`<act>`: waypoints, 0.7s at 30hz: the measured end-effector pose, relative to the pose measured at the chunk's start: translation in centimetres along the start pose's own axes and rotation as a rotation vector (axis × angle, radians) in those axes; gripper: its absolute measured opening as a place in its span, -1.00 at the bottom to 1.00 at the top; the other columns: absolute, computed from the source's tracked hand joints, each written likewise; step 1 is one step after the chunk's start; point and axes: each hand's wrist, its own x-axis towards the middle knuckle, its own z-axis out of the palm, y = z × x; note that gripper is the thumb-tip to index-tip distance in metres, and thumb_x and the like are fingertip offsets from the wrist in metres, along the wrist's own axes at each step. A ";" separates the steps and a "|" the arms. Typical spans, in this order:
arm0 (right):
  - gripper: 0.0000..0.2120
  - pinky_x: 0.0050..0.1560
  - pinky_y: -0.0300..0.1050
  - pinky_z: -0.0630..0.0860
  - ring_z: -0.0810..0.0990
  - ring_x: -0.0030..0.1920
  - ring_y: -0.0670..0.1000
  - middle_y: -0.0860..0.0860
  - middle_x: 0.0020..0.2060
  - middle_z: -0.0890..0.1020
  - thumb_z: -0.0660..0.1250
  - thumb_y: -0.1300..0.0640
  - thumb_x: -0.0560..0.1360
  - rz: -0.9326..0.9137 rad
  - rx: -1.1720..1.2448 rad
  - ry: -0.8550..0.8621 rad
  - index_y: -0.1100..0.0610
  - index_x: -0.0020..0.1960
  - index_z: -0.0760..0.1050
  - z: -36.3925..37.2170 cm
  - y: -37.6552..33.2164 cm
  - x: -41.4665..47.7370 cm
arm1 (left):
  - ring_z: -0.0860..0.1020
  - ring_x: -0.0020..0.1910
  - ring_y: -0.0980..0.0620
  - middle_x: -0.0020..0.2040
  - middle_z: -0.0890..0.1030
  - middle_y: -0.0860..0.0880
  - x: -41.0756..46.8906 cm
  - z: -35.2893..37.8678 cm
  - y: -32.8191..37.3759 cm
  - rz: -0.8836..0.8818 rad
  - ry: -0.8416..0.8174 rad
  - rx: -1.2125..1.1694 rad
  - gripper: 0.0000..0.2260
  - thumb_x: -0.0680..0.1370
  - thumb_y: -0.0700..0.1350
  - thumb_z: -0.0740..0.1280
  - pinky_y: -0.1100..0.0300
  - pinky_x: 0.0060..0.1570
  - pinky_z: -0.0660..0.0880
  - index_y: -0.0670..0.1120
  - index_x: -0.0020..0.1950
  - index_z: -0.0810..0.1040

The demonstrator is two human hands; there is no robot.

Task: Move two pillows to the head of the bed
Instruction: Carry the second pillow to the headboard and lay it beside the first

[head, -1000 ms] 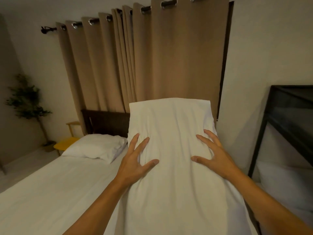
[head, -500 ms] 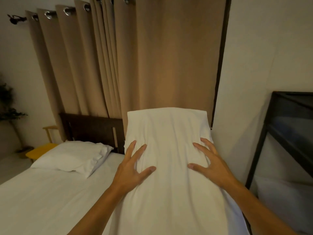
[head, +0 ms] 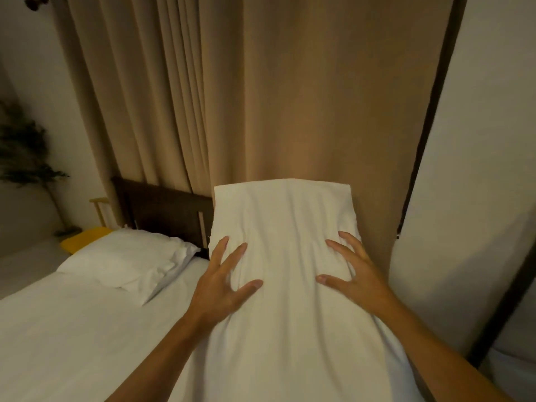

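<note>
I hold a long white pillow out in front of me, lengthwise, above the right side of the bed. My left hand grips its left flank with fingers spread, and my right hand grips its right flank the same way. The pillow's far end points at the curtain. A second white pillow lies flat on the left side of the bed, against the dark wooden headboard.
Tan curtains hang behind the headboard. A white wall and a dark metal frame close in on the right. A yellow chair and a potted plant stand left of the bed.
I have moved closer to the head of the bed with the pillow held out. The curtain and headboard fill more of the view; my grip is unchanged.
</note>
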 end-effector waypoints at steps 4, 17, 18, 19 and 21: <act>-0.26 0.23 -0.58 0.12 0.11 0.35 -0.48 -0.31 0.47 0.12 0.47 -0.30 0.29 -0.085 0.057 -0.103 -0.17 0.41 0.36 0.8 3.6 6.5 | 0.01 0.47 0.22 0.58 -0.12 0.28 2.7 1.7 -0.9 -0.075 0.064 0.023 -0.29 0.41 0.43 0.28 0.16 0.32 0.15 0.36 0.51 0.12; -0.30 0.25 -0.58 0.13 0.23 0.42 -0.23 -0.26 0.47 0.18 0.49 -0.30 0.23 -0.282 0.239 -0.340 -0.28 0.33 0.38 12.2 7.7 23.8 | 0.09 0.46 0.24 0.59 -0.06 0.26 7.6 1.7 -8.6 -0.380 0.264 0.151 -0.28 0.35 0.49 0.29 0.11 0.33 0.26 0.42 0.47 0.16; -0.30 0.22 -0.62 0.10 0.23 0.42 -0.23 -0.24 0.48 0.19 0.51 -0.26 0.24 -0.289 0.251 -0.365 -0.25 0.34 0.39 13.5 7.6 24.7 | 0.09 0.45 0.24 0.59 -0.05 0.26 7.7 1.7 -9.7 -0.401 0.283 0.155 -0.27 0.35 0.49 0.29 0.11 0.33 0.27 0.40 0.48 0.17; -0.31 0.21 -0.64 0.09 0.22 0.41 -0.23 -0.23 0.47 0.19 0.52 -0.24 0.25 -0.292 0.259 -0.397 -0.24 0.34 0.39 14.8 7.6 25.5 | 0.09 0.45 0.24 0.59 -0.05 0.26 7.6 1.8 -10.8 -0.423 0.301 0.157 -0.25 0.35 0.49 0.29 0.11 0.33 0.27 0.37 0.49 0.18; -0.31 0.19 -0.65 0.08 0.21 0.42 -0.24 -0.25 0.47 0.17 0.52 -0.24 0.25 -0.297 0.259 -0.470 -0.27 0.33 0.37 17.3 7.9 27.3 | 0.10 0.45 0.24 0.59 -0.05 0.25 7.6 2.3 -12.8 -0.473 0.330 0.165 -0.23 0.35 0.49 0.28 0.12 0.32 0.27 0.31 0.51 0.20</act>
